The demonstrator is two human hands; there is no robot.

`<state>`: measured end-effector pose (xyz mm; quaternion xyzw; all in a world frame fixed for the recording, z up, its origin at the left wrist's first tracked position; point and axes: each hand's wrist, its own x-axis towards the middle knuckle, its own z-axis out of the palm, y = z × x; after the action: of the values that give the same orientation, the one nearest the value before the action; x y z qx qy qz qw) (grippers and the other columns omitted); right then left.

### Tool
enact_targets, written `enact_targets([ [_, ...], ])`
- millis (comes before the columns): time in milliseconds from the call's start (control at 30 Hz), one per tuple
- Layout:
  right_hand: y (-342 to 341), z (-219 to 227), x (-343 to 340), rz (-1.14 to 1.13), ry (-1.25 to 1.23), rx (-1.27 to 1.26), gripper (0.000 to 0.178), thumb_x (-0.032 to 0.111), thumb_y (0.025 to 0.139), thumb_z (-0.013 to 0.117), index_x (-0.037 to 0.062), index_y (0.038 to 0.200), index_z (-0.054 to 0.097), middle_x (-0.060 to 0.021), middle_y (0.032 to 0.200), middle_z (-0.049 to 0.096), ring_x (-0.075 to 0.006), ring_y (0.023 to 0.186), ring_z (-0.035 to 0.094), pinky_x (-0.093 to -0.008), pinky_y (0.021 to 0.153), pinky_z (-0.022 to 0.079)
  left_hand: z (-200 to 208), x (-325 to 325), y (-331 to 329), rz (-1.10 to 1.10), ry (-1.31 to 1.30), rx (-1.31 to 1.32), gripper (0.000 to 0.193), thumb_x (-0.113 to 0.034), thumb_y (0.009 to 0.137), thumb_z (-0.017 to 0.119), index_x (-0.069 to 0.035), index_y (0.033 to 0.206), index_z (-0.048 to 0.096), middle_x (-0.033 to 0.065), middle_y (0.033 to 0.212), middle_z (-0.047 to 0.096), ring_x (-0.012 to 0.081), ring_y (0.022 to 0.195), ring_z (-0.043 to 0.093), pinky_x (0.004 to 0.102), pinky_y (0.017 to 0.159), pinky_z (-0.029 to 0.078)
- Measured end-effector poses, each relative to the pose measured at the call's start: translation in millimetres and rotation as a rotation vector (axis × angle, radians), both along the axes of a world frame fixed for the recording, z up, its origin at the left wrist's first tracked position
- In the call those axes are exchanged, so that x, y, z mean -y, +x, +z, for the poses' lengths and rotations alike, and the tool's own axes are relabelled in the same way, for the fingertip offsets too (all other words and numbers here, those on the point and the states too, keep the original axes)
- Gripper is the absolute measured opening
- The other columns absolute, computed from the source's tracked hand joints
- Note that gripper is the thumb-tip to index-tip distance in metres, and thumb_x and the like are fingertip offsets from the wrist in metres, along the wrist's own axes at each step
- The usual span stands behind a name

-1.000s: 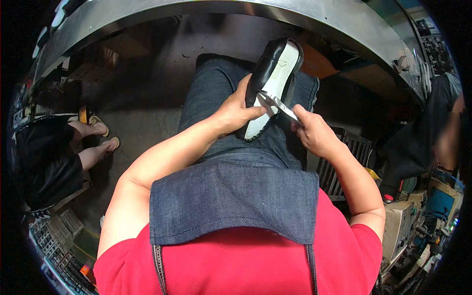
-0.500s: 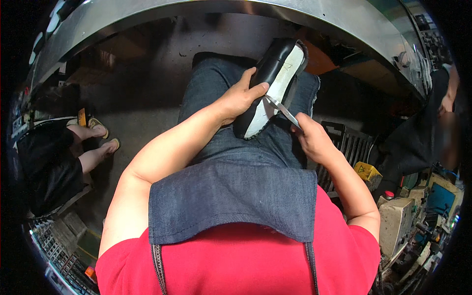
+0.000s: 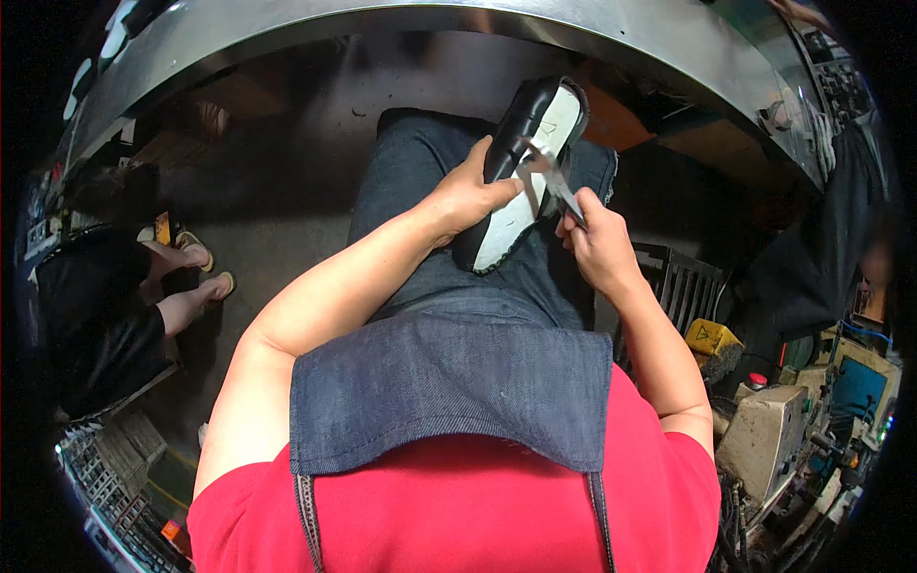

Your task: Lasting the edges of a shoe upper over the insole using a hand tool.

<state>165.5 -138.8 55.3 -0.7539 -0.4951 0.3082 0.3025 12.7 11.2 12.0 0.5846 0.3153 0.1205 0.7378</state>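
Note:
A black shoe upper with a white sole face (image 3: 504, 234) lies sole side up across my lap, its far end tilted toward the bench. My left hand (image 3: 468, 199) grips it along the left side, thumb pressed on the white face. In my right hand (image 3: 599, 239) is a silver metal hand tool (image 3: 564, 191) with a crosswise head. That head is over the middle of the white face, near my left thumb. Motion blurs it, so I cannot tell whether it touches, or whether it is a hammer or pincers.
A curved metal bench edge (image 3: 401, 21) runs across the far side. To the right are a dark slatted crate (image 3: 683, 286), a yellow box (image 3: 712, 337) and a beige machine (image 3: 764, 435) with a red button. Another person's legs (image 3: 186, 301) show at the left.
My right hand has raised the tool, and its head has moved farther up the white face. My left hand keeps its hold on the shoe, which has barely shifted.

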Motion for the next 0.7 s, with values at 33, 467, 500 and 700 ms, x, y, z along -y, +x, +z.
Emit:
enact_targets([
  [33,-2,-4,0,0.001,0.0,0.0,0.013,-0.009,0.083,0.044,0.0022,0.088,0.045,-0.0106,0.072,0.061,-0.0197,0.066,0.062,-0.0321,0.061,0.05,1,0,-1,-0.011,-0.007,0.033,0.07,-0.021,0.08,0.068,0.0,0.138,0.035,0.0173,0.119,0.056,0.023,0.109,0.056,0.0326,0.093,0.045],
  [467,-7,38,30,0.196,-0.256,-0.127,0.025,-0.01,0.079,0.045,0.0015,0.1,0.052,-0.0138,0.086,0.063,-0.0287,0.088,0.063,-0.036,0.081,0.049,2,10,-36,-0.082,-0.025,0.123,0.095,-0.01,0.079,0.068,-0.01,0.153,0.01,0.0198,0.146,0.036,0.0294,0.135,0.037,0.0364,0.112,0.028],
  [500,-10,43,28,0.214,-0.264,-0.082,0.025,-0.009,0.078,0.046,0.0011,0.101,0.051,-0.0178,0.088,0.064,-0.0375,0.092,0.064,-0.0409,0.082,0.049,5,10,-37,-0.092,-0.033,0.149,0.094,-0.009,0.079,0.068,-0.011,0.154,0.01,0.0194,0.146,0.037,0.0289,0.135,0.037,0.0364,0.112,0.028],
  [700,-7,40,21,0.332,-0.145,0.125,0.032,-0.01,0.073,0.048,0.0024,0.102,0.054,-0.0161,0.092,0.061,-0.035,0.093,0.061,-0.0389,0.083,0.048,10,12,-36,-0.097,-0.004,0.143,0.092,-0.004,0.079,0.065,-0.013,0.153,0.011,0.0169,0.145,0.038,0.0286,0.135,0.037,0.0373,0.112,0.029],
])
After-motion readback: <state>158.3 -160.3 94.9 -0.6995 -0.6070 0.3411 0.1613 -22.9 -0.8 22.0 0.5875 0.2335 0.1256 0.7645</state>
